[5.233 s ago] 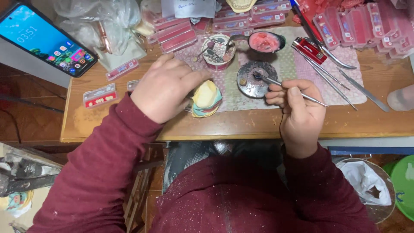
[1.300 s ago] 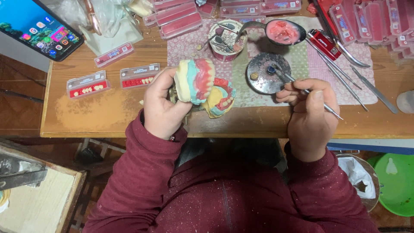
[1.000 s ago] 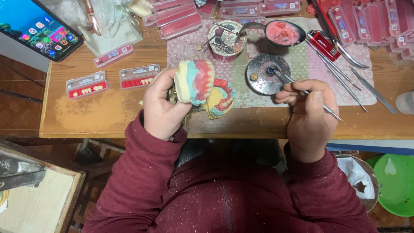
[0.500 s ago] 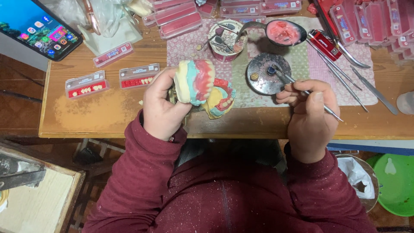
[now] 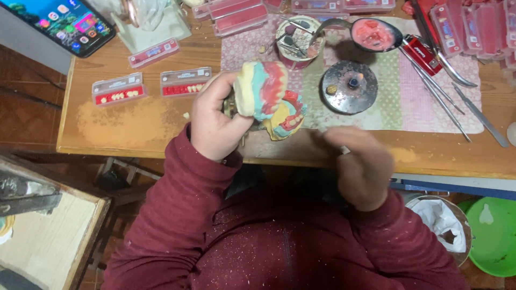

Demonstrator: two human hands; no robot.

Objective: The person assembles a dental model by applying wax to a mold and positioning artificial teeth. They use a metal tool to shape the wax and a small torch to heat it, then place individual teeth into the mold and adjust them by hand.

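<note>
The wooden counter (image 5: 134,121) spans the view, with a patterned cloth mat (image 5: 408,102) laid over its right half and a phone (image 5: 64,24) lit up at the far left corner. Low at the right stand a green bowl (image 5: 494,236) and a small bin lined with white paper (image 5: 441,225). The left hand (image 5: 215,121) holds a multicoloured dental cast (image 5: 266,96), banded in yellow, teal and red with a row of teeth showing along its lower right edge, lifted just above the counter's near edge; the fingers are clamped around its left side and back. The right hand (image 5: 360,164) is blurred and sits below and to the right of the cast; it appears to grip a slim tool, but whether its fingers are closed on one I cannot tell. On the mat lie a round metal dish (image 5: 349,86), a spoon-shaped ladle of pink wax (image 5: 373,33), a red lighter (image 5: 422,53) and several thin steel instruments (image 5: 446,96). Two clear strips of red-backed teeth (image 5: 153,86) rest to the left. To work the cast well, I judge it best kept braced firmly in the left hand with the tooth row turned toward the right hand, so the tool meets it steadily.
</note>
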